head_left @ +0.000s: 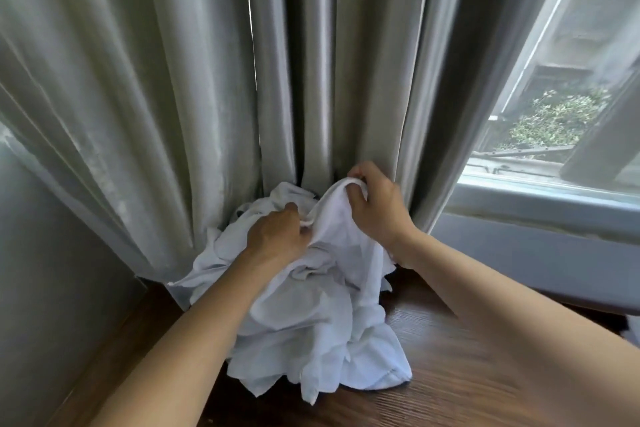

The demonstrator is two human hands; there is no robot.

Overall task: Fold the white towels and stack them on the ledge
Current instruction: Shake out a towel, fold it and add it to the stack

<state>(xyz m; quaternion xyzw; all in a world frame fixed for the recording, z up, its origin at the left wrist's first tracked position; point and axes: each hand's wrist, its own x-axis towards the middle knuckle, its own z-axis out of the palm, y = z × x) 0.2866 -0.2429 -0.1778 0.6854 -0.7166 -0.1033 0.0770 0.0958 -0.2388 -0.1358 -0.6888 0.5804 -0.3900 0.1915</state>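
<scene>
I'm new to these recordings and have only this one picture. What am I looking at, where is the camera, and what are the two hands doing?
There is no machine here: a person wears a camera on the head, looking forward and down at their own arms. On the dark wooden ledge lies a crumpled pile of white towels, pushed against the grey curtain, with a window to the right. The right hand pinches a raised towel edge, and the left hand grips the cloth beside it. No folded stack is visible yet.
</scene>
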